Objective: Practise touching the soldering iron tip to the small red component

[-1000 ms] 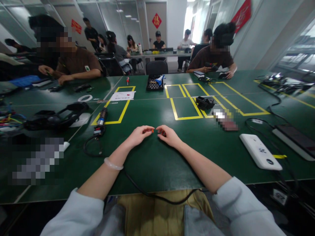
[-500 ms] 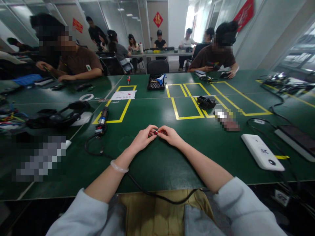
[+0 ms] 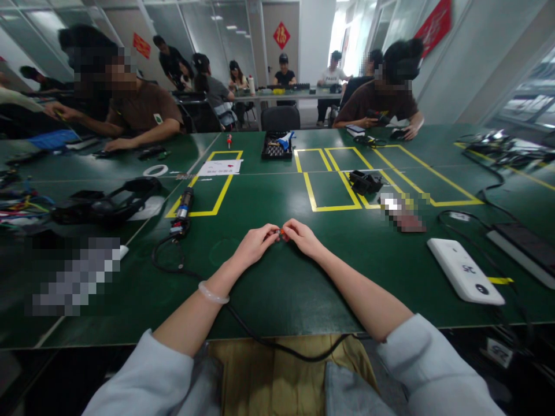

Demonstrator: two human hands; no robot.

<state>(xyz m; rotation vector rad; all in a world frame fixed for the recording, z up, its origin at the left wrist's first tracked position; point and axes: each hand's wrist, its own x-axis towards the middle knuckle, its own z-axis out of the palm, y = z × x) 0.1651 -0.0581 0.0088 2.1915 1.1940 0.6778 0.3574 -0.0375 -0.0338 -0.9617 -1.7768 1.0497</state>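
Note:
Over the middle of the green table, my left hand [image 3: 256, 242] and my right hand [image 3: 302, 237] meet nearly fingertip to fingertip. Between them shows a small orange piece [image 3: 282, 232], pinched by the thumb and forefinger of my right hand. My left fingers are also closed in a pinch, touching or very near the piece; whatever they hold is mostly hidden and too small to name. Left of my hands lies a dark cylindrical tool with a blue band [image 3: 184, 203], its black cable [image 3: 245, 328] curving under my left forearm and over the table's front edge.
Yellow tape outlines [image 3: 315, 208] mark the green table [image 3: 260, 306]. A black parts tray [image 3: 277, 151] and a red-handled screwdriver [image 3: 229, 140] lie further back. To the right are a black plastic part [image 3: 365, 182] and a white power bank [image 3: 466, 271]. People work across the table.
My fingertips have turned the small thing, so orange shows now where red and white showed before. A person at the far left has moved a hand outward. The view has shifted slightly.

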